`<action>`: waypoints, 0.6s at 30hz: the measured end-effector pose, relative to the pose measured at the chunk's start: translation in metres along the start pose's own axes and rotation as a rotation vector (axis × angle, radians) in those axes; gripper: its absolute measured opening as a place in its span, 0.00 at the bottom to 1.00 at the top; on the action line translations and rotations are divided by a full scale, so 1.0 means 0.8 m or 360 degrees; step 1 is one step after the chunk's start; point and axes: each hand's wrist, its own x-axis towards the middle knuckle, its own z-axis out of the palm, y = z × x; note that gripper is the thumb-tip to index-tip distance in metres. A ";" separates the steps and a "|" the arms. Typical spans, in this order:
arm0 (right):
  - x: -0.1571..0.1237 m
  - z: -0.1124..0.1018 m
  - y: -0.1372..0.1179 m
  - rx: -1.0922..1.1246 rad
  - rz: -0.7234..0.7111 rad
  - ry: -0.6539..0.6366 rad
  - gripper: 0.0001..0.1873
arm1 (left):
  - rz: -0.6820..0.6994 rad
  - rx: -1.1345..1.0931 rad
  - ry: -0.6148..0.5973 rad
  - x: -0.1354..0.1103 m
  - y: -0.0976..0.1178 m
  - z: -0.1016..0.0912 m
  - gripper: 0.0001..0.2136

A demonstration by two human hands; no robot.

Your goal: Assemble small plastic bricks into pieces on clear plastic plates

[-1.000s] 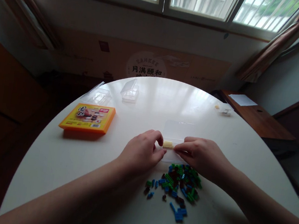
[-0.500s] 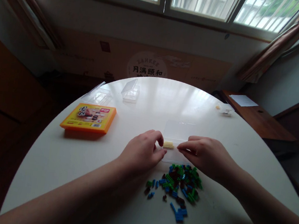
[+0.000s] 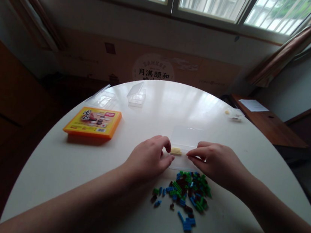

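Note:
A clear plastic box [image 3: 189, 134] lies opened flat in front of me, and a small pale yellow ridged block [image 3: 176, 151] sits in its near part. At the block's left end is my left hand [image 3: 149, 156], its index finger curled above and its thumb below, with a gap between them. My right hand [image 3: 214, 159] pinches thumb and forefinger together just right of the block; whatever is between the tips is too small to make out. Nearer to me lies a loose pile of tiny green, blue and dark brown building bricks [image 3: 188, 190].
An orange and yellow game box [image 3: 92, 122] lies on the left of the round white table [image 3: 79, 182]. Behind it are a clear plastic tray [image 3: 103, 98] and a small open clear case [image 3: 137, 96]. A small clear packet [image 3: 235, 114] lies at the far right.
Between my right fingertips and the yellow block the gap has grown very slightly. Otherwise the view has only shifted a little; both hands keep their pose.

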 end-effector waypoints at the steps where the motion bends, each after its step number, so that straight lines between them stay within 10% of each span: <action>1: 0.000 0.001 0.000 -0.0002 0.0008 -0.0003 0.09 | 0.0000 0.0000 0.0001 0.000 0.000 0.000 0.05; 18: 0.007 0.016 -0.008 0.0015 0.0058 0.0092 0.10 | -0.0030 0.0029 -0.0006 0.001 0.002 -0.001 0.05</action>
